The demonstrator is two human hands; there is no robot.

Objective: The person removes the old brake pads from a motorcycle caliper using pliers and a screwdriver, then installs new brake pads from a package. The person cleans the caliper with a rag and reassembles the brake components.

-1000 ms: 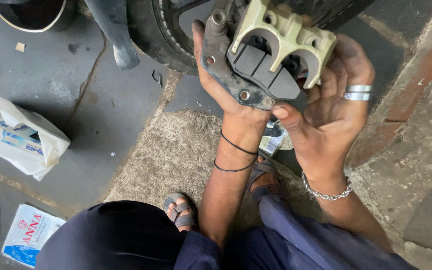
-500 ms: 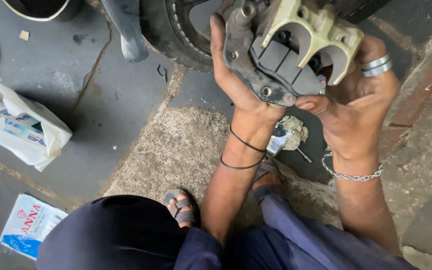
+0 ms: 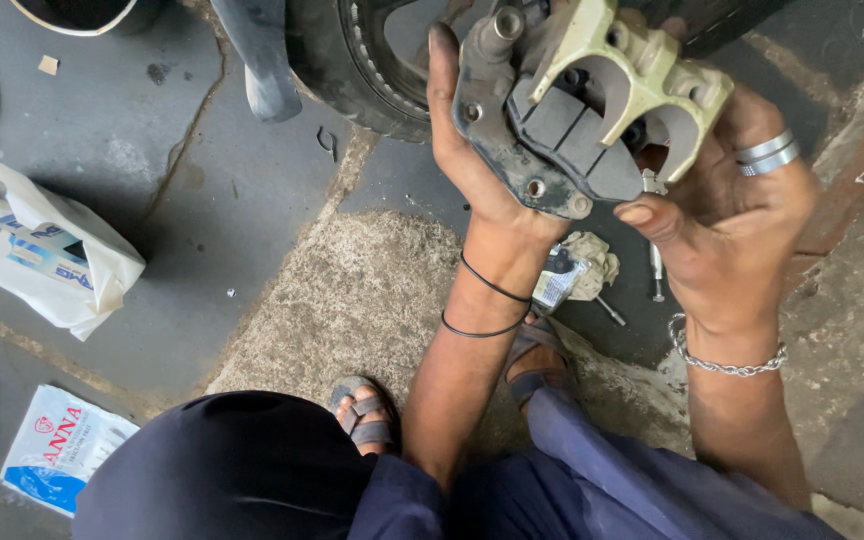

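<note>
Both hands on the caliper [image 3: 592, 110], held up in front of me, just before the tyre [image 3: 352, 70].

Left hand [image 3: 472, 150]: palm against the caliper's dark bracket side, fingers straight up along its left edge, thumb hidden behind. Pressed flat to it rather than pinching. Two black bands at the wrist.

Right hand [image 3: 732, 210]: cupped under and behind the pale body of the caliper, thumb reaching in toward the lower corner of the bracket, fingers wrapped round the far side. Ring on one finger, chain at the wrist. Closed on the part.

Change over the last second: the caliper has come up and closer to my eyes, and now fills more of the view; the grip of both hands is the same as it was. The pad [image 3: 577, 140] faces me, dark and seated inside the pale bridge. Reading: I am still turning it over for a look, nothing has been taken out or put in.

Ground: rag [image 3: 587, 262] and a small tool [image 3: 656, 265] lie below the hands on the concrete. White bag [image 3: 37, 250] well off to the left, a printed packet [image 3: 57, 445] near my knee. My sandalled feet are underneath.
</note>
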